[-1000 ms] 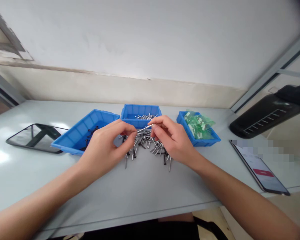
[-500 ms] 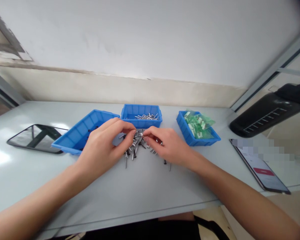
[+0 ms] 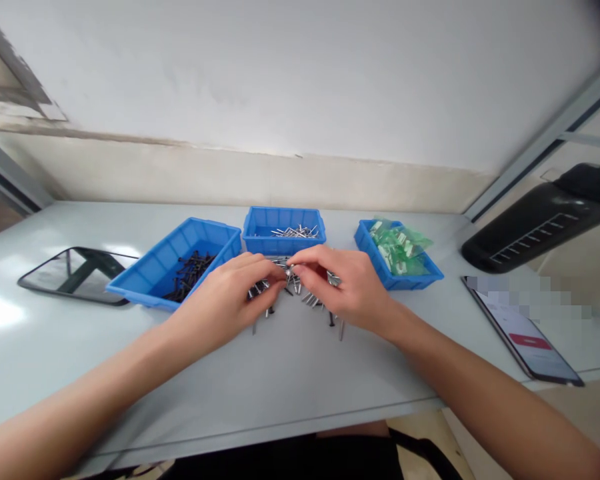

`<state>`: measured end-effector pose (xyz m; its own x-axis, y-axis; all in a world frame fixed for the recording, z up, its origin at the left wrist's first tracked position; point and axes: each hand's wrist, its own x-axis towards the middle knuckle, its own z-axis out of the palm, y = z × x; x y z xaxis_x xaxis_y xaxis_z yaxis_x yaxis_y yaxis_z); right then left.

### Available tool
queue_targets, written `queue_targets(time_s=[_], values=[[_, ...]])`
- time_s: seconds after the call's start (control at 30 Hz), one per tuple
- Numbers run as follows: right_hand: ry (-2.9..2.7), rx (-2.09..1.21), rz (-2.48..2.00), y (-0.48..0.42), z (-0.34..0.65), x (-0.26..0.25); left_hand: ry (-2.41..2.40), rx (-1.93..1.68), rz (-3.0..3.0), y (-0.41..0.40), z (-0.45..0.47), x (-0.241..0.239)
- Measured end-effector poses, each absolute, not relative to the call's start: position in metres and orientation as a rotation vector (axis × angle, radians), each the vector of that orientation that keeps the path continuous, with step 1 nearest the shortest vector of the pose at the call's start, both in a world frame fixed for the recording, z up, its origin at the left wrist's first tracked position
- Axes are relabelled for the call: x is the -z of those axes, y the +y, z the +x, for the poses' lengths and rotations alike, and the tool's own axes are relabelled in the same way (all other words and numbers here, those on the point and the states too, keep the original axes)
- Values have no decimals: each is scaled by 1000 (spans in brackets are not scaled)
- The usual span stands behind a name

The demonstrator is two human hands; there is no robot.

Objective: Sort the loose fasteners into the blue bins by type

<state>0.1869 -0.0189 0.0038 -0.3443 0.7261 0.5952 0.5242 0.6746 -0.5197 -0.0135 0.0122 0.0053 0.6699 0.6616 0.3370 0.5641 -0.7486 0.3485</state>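
Note:
My left hand [image 3: 233, 288] and my right hand [image 3: 353, 285] meet fingertip to fingertip above a loose pile of silver rivets [image 3: 311, 300] mixed with black screws [image 3: 331, 319]. Thumb and index finger of the right hand pinch a small shiny piece that looks like a silver rivet [image 3: 289, 273]. Left thumb and fingers are bent together beside it; what they grip, if anything, is hidden. Black screws fill the bottom of the left blue bin [image 3: 145, 275], next to my left wrist. Behind the pile, the middle blue bin [image 3: 284, 244] holds silver rivets.
A smaller blue bin [image 3: 410, 283] with green plastic packets [image 3: 400, 248] stands at the right. Farther right are a phone [image 3: 525, 337] and a black bottle [image 3: 525, 223]. A dark-framed flat mirror-like panel [image 3: 55, 277] lies at the far left. A wall runs behind the table.
My left hand has moved right and slightly down, uncovering the black screws in the left bin. The right hand has shifted slightly, and the fingertips of both hands are now closer together.

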Motion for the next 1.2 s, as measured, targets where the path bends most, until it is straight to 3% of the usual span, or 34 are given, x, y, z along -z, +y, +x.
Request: queue_targets(time_s=[0.3,0.87,1.2], values=[[-2078,-187,-974,-19,188,-4,1005,-655,2751,11,-15,-7],[-2098,-97,-1126,-14,192,-4,1118,-1143,2587,7,-15,-20],[-2420,-48,-1189,-15,185,4,703,-1109,2731,3,-13,-11]])
